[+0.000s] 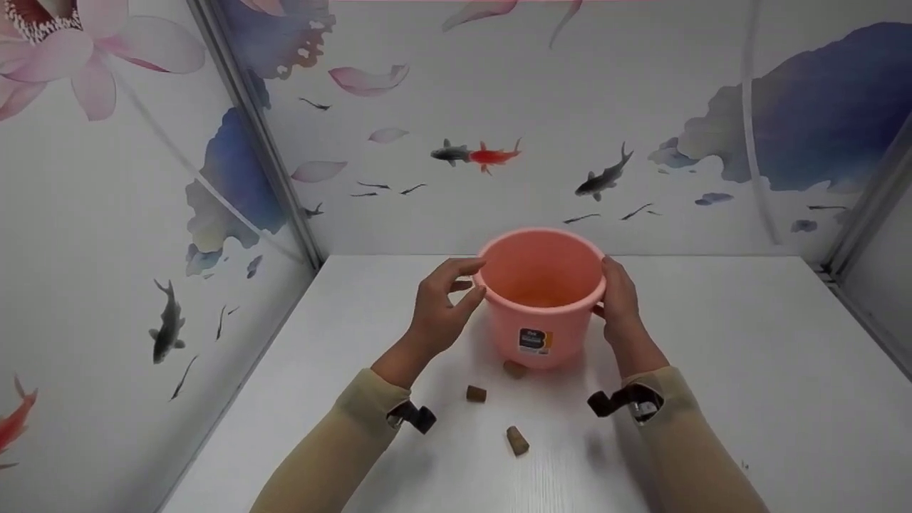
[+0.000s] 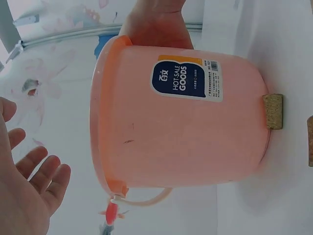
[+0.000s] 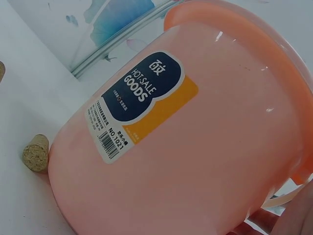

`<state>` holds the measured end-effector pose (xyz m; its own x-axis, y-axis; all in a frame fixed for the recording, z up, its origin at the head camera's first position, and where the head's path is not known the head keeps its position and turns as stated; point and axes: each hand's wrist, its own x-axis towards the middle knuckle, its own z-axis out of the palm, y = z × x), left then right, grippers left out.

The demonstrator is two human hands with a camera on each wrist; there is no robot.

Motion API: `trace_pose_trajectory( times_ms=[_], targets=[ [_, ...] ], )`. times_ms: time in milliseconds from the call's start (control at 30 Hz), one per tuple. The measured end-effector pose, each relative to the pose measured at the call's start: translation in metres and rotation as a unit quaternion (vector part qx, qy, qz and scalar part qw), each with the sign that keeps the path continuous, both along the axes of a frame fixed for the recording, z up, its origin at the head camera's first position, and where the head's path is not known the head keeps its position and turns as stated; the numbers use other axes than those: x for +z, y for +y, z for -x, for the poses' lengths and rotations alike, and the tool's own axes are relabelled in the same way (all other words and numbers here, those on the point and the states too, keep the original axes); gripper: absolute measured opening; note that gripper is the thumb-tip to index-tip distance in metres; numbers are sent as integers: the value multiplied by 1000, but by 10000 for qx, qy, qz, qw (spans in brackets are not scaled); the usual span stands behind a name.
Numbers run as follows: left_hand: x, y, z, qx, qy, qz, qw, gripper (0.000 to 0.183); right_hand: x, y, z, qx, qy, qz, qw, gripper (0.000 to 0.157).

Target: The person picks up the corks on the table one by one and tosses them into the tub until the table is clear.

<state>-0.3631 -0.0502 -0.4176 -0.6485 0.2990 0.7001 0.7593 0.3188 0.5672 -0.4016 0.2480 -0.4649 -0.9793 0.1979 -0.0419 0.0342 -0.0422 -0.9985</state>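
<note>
A pink plastic bucket (image 1: 538, 331) with a dark label stands upright on the white table. My right hand (image 1: 621, 296) grips its right side just below the rim; in the right wrist view the fingers (image 3: 264, 219) curl beside the bucket's wall near the handle (image 3: 288, 196). At the left rim is my left hand (image 1: 442, 303), thumb and fingers spread. Seen from the left wrist, that hand (image 2: 29, 181) is loosely extended, with a gap to the bucket (image 2: 171, 127). A cork (image 1: 514, 369) lies against the bucket's base.
Two more corks, one (image 1: 476, 394) left of the bucket's front and one (image 1: 518, 442) nearer me, lie on the table (image 1: 370, 299). Printed panels (image 1: 541, 92) with fish and petals stand behind the table and along its left side.
</note>
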Motion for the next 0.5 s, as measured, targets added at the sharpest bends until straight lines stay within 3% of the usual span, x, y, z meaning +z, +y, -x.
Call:
trace_pose_trajectory(
  times_ms=[300,500],
  targets=[
    [-20,-24,-10,338,931,7,9951,32,-3,1,-1,-27,57,6,10000,61],
    [-36,-37,-15,436,1049,-15,9935,29,-2,0,1,2,43,-2,10000,62]
  ],
)
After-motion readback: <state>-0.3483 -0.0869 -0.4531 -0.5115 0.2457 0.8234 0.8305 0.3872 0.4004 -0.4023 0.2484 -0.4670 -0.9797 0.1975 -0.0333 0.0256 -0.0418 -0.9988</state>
